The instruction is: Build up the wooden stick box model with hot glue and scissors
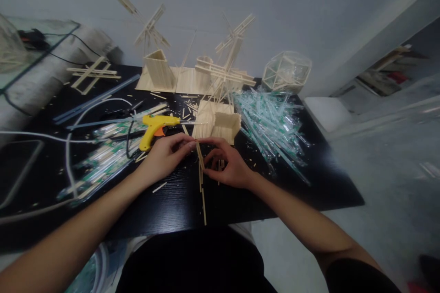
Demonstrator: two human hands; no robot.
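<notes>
Thin wooden sticks [200, 158] run between my two hands, close together at their far end. My left hand [172, 151] pinches that far end between thumb and fingertips. From the other side, my right hand [229, 163] has its index finger on the same end and its thumb lower along the sticks. A loose stick [204, 206] lies on the table just below. Beyond my left hand rests a yellow hot glue gun [154, 129], its nozzle pointing right. Past my fingertips, a small box of wooden sticks [227, 127] stands on a wooden base [202, 119].
Stick windmill models [160, 71] line the back of the black table [137, 210]. Plastic-wrapped stick packs [275, 123] are heaped at right, with more packs [113, 146] at left. A white cable [68, 160] loops on the left. A faceted stick frame [288, 72] stands back right.
</notes>
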